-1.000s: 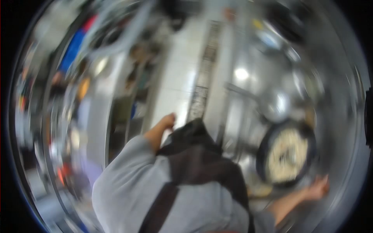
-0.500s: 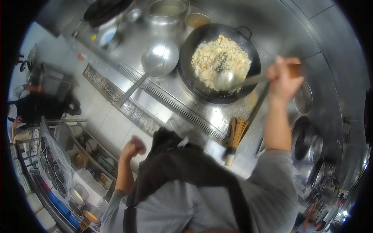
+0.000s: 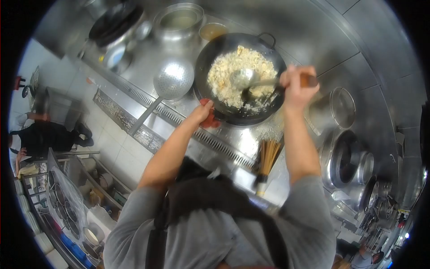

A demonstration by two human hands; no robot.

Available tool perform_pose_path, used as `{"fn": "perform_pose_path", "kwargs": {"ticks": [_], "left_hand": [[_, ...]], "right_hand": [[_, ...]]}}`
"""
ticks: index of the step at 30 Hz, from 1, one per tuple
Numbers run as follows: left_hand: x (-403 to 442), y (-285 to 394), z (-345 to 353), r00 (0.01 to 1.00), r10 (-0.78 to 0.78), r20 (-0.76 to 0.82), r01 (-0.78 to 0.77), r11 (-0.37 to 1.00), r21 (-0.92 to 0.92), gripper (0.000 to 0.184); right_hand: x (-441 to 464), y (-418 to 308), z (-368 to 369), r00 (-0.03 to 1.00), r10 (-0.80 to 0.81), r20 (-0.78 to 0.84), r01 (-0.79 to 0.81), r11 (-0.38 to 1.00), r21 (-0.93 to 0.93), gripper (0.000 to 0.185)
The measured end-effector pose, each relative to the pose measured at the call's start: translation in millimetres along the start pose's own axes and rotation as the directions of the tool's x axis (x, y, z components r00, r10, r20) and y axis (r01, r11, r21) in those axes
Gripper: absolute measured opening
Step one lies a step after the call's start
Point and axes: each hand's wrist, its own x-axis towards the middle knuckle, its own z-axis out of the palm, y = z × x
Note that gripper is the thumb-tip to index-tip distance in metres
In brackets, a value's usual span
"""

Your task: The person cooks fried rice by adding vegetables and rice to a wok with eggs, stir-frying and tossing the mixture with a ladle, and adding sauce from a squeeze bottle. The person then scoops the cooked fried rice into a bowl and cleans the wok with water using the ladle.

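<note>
A black wok (image 3: 204, 67) on the steel stove holds fried rice (image 3: 224, 67). My right hand (image 3: 296, 86) is closed on the wooden handle of a ladle (image 3: 244, 78), whose bowl rests in the rice. At the wok's near left rim, my left hand (image 3: 202, 112) grips a red cloth (image 3: 210, 119) pressed against the rim. Left of the wok lies a large perforated skimmer (image 3: 174, 80), its handle pointing toward the front edge.
Behind stand a metal pot (image 3: 179, 20) and a bowl of brown liquid (image 3: 212, 31). A bamboo brush (image 3: 268, 161) is near the front. Pans (image 3: 342, 159) and a round strainer (image 3: 342, 107) lie right. Another person (image 3: 49, 139) is at far left.
My left hand has moved from beside my body up to the wok's rim, now with a red cloth. My right hand and the ladle have shifted, the ladle bowl moving farther into the rice.
</note>
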Motion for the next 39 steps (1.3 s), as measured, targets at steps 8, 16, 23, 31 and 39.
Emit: {"fn": "perform_pose_path", "kwargs": {"ticks": [8, 16, 23, 31, 39], "left_hand": [[31, -11, -7, 0.992, -0.004, 0.127, -0.005, 0.997, 0.071, 0.025], [5, -3, 10, 0.987, 0.144, 0.071, -0.144, 0.990, -0.007, 0.027], [9, 0, 4, 0.988, 0.117, 0.104, -0.126, 0.988, 0.085, 0.029], [32, -15, -1, 0.984, 0.133, 0.120, -0.132, 0.991, -0.016, 0.035], [18, -11, 3, 0.978, 0.197, 0.074, -0.193, 0.979, -0.064, 0.033]], "right_hand": [[9, 8, 18, 0.976, -0.213, -0.038, 0.215, 0.975, 0.053, 0.016], [70, -46, 28, 0.993, 0.001, -0.120, 0.002, 1.000, 0.025, 0.017], [19, 23, 27, 0.996, -0.093, 0.019, 0.093, 0.995, -0.045, 0.015], [1, 6, 39, 0.996, -0.062, 0.065, 0.051, 0.988, 0.147, 0.012], [60, -42, 45, 0.997, -0.080, -0.003, 0.079, 0.978, 0.193, 0.016]]}}
